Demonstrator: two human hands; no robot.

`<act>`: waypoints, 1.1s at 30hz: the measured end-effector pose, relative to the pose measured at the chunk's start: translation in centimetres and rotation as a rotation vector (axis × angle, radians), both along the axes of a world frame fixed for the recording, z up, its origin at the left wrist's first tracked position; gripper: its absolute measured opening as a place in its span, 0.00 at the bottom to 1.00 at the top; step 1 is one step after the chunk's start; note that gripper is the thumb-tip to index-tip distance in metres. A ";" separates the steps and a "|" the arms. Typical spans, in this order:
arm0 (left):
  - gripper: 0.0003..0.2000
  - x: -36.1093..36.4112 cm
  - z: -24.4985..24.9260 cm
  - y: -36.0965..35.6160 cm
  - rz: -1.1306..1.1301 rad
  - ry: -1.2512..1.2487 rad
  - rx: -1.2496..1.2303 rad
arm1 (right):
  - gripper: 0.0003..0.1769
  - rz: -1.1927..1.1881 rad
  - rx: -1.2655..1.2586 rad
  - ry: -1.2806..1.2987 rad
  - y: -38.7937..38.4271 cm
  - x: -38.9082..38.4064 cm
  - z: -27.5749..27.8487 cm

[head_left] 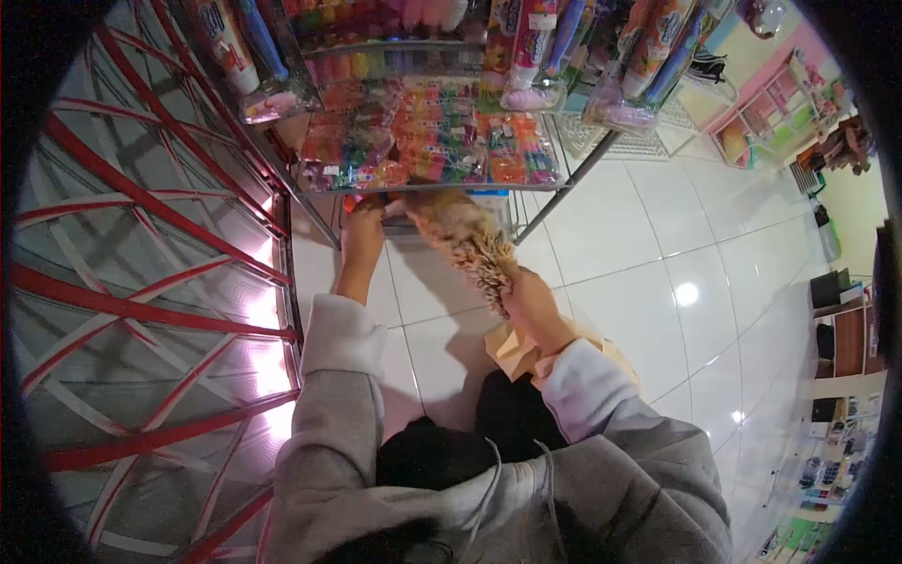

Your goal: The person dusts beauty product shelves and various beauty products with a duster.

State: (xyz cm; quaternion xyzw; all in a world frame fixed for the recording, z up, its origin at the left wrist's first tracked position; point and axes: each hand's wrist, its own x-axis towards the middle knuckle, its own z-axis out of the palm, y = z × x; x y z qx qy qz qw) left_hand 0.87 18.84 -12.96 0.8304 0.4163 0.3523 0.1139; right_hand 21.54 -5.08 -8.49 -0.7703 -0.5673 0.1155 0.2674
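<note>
My right hand (531, 299) is closed around the near end of a fluffy tan duster (476, 256), whose far end reaches under the lowest visible shelf of a metal rack. Under that shelf's front edge is my left hand (365, 230), its fingers bent at something dark and red that I cannot make out. Colourful small packets (432, 141) cover the shelf above both hands. A tan paper or cardboard piece (515, 350) lies below my right forearm.
Toothbrush and toothpaste packs (536, 52) hang from the rack's front. Red crossed bars (169, 315) of a gate stand close on the left. White floor tiles (629, 273) extend right, towards a pink-backed shelf (766, 117) and dark boxes (831, 289).
</note>
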 end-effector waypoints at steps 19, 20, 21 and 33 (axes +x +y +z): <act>0.20 0.2 0.6 7.3 -0.028 0.404 0.490 | 0.18 -0.362 -0.148 0.128 -2.9 2.9 -0.6; 0.20 1.0 0.1 7.6 -0.003 0.389 0.397 | 0.17 -0.372 -0.222 0.159 -2.6 1.7 -0.2; 0.20 1.7 -0.5 7.7 0.026 0.373 0.292 | 0.16 -0.383 -0.298 0.191 -2.4 0.7 0.3; 0.19 2.2 -4.6 3.6 -0.014 0.141 0.280 | 0.19 -0.299 -0.322 0.243 -5.0 -0.1 2.9</act>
